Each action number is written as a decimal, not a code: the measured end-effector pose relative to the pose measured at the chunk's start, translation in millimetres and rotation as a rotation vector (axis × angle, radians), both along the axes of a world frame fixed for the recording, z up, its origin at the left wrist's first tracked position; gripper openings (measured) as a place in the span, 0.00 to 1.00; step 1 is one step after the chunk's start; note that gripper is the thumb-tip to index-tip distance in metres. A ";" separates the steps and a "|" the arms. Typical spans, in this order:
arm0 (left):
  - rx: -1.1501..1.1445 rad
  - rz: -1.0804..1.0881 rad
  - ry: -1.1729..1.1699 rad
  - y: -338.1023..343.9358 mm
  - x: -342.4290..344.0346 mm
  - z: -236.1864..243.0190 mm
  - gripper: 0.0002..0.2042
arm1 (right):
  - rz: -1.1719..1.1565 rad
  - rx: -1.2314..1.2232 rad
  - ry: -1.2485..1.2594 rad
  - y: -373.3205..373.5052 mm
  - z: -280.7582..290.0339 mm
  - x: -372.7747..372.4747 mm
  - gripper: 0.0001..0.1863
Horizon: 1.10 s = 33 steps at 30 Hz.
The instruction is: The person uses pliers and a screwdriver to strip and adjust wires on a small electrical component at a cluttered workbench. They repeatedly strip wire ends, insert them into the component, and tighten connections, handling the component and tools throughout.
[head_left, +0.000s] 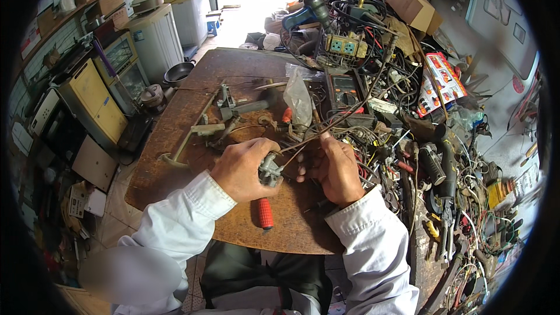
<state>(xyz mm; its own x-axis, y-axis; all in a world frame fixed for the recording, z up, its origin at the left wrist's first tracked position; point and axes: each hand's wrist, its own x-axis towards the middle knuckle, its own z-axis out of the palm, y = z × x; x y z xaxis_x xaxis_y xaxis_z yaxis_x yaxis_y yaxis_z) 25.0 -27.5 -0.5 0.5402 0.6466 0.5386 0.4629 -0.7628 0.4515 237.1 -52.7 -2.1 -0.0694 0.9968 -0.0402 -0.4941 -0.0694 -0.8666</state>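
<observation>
My left hand (242,166) is wrapped round a small grey metal part (270,169) with cast lugs, held over the front of the wooden table. Thin dark cords (344,118) run from beside this part up to the right, past my right fingertips. My right hand (337,169) is closed just to the right of the part, fingers curled. What it pinches is hidden. A tool with a red ribbed handle (265,213) lies on the table below my left hand, its other end out of sight.
The brown wooden table (175,111) holds metal pieces (226,100), a hammer-like tool (181,151) and a clear plastic bag (298,102). A multimeter (345,90) stands behind. Tangled cables and tools, including pliers (447,227), crowd the right side. Appliances (154,38) line the left wall.
</observation>
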 end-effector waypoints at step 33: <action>-0.082 -0.024 -0.014 1.8 1.7 0.1 0.26 | -0.159 -0.009 -0.062 3.9 0.3 4.2 0.16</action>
